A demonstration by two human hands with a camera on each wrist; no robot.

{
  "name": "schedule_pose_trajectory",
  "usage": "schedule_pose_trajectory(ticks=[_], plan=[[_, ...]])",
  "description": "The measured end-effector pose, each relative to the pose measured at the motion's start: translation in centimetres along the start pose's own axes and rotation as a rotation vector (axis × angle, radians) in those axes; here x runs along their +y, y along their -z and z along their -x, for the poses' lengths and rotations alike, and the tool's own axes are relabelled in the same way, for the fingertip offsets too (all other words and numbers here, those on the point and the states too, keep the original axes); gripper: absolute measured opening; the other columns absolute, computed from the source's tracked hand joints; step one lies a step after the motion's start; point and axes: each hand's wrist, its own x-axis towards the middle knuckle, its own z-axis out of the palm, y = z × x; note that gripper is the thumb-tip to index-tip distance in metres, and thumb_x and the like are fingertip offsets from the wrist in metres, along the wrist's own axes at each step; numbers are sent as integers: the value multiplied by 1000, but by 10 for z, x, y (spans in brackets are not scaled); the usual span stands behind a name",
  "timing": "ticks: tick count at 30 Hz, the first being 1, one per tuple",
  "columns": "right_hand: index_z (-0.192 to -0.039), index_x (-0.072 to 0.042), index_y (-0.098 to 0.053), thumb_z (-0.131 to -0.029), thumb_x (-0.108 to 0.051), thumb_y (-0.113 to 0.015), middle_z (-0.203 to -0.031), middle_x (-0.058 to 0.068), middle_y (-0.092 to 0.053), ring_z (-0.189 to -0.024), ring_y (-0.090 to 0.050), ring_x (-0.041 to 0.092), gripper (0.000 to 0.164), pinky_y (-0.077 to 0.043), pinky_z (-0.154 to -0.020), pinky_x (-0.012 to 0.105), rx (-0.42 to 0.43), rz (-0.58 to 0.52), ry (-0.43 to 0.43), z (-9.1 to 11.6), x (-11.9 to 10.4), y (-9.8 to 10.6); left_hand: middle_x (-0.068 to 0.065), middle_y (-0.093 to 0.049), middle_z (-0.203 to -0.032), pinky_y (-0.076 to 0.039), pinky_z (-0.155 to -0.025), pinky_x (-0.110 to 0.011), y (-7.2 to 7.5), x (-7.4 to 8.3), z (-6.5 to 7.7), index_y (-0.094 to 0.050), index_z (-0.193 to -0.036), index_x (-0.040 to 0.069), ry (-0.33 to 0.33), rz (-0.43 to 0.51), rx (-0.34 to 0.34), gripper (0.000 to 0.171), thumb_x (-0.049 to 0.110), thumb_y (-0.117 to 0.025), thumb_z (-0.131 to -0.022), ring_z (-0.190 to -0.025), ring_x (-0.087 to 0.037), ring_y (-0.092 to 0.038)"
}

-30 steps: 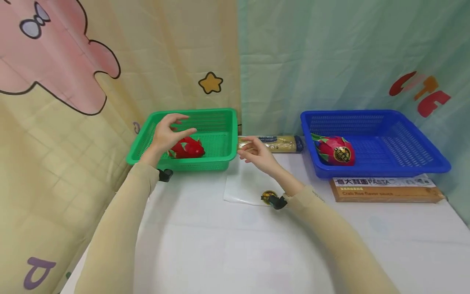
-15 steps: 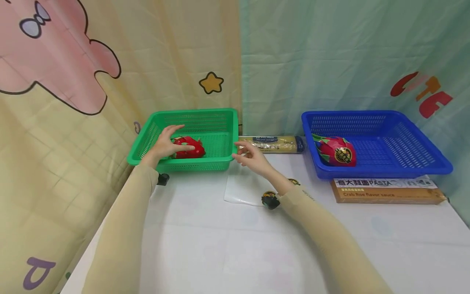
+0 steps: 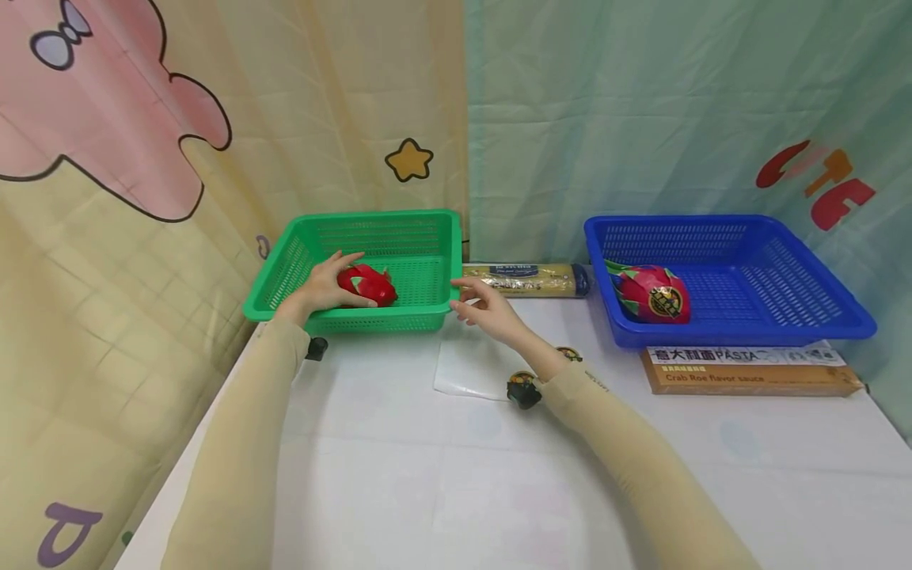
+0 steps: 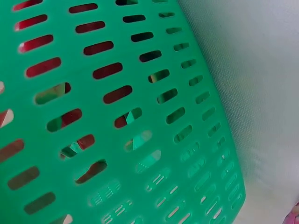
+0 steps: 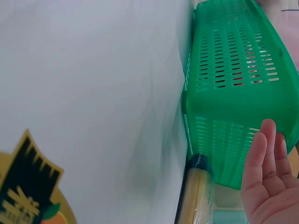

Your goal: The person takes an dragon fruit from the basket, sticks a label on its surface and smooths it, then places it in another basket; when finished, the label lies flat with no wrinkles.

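In the head view a red dragon fruit lies at the front left inside the green basket. My left hand reaches over the basket's near left rim and grips the fruit, thumb along its near side and fingers behind. Through the slots of the basket wall, the left wrist view gives glimpses of red. My right hand is at the basket's right side, its fingertips at the rim. In the right wrist view its fingers are extended against the outer green wall.
A blue basket holding another dragon fruit stands at the right. Before it lies a pasta box. A pack of spaghetti lies between the baskets, behind a white sheet on the table. Curtains close off the back.
My left hand has lowered into the green basket and come round the dragon fruit. The right hand has shifted slightly left to the basket's right rim. Both baskets stay put.
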Motion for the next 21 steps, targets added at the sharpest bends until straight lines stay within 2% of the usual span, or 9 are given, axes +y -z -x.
schedule_pose_trajectory(ticks=[3,6,12,17,21], plan=[[-139,1,-39,-95,-12,-56,-113,28,-53,-96,-57,44,49,-46,-85,56,1,4,3,0,1,-1,-19,-22,-146,-46,-87,-55,-1,-1,-1,-25,-149,22,21,6,-14,99,42,-81,-70,-132,-39,-16],[-139,2,-39,-95,-12,-55,-113,28,-52,-98,-56,47,48,-46,-85,56,-2,0,6,0,1,-1,-19,-29,-141,-46,-86,-54,-2,-2,-2,-29,-148,21,26,-15,-4,95,44,-80,-71,-129,-37,-19],[-139,1,-39,-96,-12,-55,-112,26,-54,-96,-56,48,48,-47,-83,54,-2,-2,15,-2,9,0,-16,-37,-135,-44,-87,-56,-3,-2,-2,-42,-139,16,-38,-77,59,84,45,-80,-70,-124,-36,-29],[-139,-2,-40,-95,-15,-56,-110,22,-55,-95,-57,48,49,-48,-83,54,4,-20,18,-10,26,1,-16,-40,-130,-47,-85,-52,-5,-2,-2,-45,-136,13,-98,-62,82,79,41,-81,-71,-120,-34,-35],[-140,-5,-41,-95,-17,-57,-109,19,-55,-96,-57,47,49,-48,-82,53,7,-9,17,-13,33,0,-16,-39,-131,-47,-85,-51,-6,-2,-1,-46,-136,12,-116,-40,98,79,41,-81,-71,-120,-33,-35]])
